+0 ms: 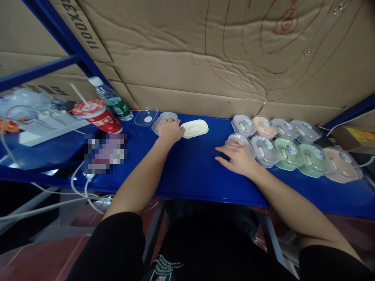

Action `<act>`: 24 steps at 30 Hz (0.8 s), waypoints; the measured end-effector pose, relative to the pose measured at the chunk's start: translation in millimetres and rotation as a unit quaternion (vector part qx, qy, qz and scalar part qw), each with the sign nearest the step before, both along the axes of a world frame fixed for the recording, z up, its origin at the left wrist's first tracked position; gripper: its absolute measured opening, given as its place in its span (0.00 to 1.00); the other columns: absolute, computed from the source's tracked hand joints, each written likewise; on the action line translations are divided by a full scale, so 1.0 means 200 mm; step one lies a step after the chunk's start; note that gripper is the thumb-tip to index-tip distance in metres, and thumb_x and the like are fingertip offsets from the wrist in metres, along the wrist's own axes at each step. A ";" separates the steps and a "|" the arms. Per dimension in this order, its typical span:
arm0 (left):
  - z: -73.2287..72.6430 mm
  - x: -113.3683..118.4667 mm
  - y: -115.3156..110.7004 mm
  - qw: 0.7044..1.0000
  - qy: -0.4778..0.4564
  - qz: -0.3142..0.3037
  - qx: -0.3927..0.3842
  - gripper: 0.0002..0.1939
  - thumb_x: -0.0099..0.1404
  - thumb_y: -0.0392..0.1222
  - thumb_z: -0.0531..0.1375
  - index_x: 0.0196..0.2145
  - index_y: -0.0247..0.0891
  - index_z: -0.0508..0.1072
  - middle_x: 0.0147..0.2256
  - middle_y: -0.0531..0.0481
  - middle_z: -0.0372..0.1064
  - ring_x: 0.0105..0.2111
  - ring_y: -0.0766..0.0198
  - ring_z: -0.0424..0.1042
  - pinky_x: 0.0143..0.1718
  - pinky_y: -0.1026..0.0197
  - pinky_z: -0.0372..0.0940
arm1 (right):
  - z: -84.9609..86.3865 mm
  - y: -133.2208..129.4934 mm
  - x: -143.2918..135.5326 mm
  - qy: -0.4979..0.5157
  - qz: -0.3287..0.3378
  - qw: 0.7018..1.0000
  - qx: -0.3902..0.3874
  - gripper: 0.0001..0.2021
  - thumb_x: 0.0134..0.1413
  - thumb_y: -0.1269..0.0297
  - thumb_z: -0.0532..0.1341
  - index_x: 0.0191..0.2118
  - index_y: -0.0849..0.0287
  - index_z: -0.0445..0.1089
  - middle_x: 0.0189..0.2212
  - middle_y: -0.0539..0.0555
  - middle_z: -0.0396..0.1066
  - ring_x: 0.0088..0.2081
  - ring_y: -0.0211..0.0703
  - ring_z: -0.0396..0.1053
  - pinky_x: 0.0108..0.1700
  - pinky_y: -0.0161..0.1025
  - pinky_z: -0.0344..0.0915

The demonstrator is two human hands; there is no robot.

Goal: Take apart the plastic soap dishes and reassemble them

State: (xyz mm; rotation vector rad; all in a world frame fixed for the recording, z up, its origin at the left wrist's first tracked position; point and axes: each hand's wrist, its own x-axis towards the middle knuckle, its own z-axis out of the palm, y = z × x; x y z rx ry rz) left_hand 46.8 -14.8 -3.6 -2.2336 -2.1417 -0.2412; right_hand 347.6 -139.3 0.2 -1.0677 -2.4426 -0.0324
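Observation:
My left hand point(170, 130) is closed, its fingers curled over a translucent plastic container point(164, 118) near the back of the blue table. Its thumb lies at the left edge of a cream oval tray point(195, 128). To the left lies a clear lid point(146, 116) with a white round spot. My right hand point(237, 156) has its fingers spread, some of them resting on a grey lidded box point(247, 142) with a clear cover. That box stands at the left end of the front row of similar boxes, including a green one point(288, 153).
A red paper cup point(101, 119) with a straw and a water bottle point(117, 104) stand at the left, near a white power strip point(52, 127). A blurred-out item point(105, 154) lies in front of them. Cardboard point(175, 58) rises behind the blue table point(193, 171).

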 end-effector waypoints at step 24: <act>-0.04 0.02 0.03 0.984 -0.024 -0.169 0.049 0.17 0.69 0.56 0.66 0.30 0.41 0.83 0.61 0.42 0.76 0.67 0.38 0.64 0.74 0.28 0.39 | 0.01 -0.01 0.00 -0.006 -0.014 1.000 -0.012 0.18 0.73 0.55 0.63 0.59 0.57 0.79 0.49 0.59 0.86 0.49 0.55 0.84 0.69 0.61 0.66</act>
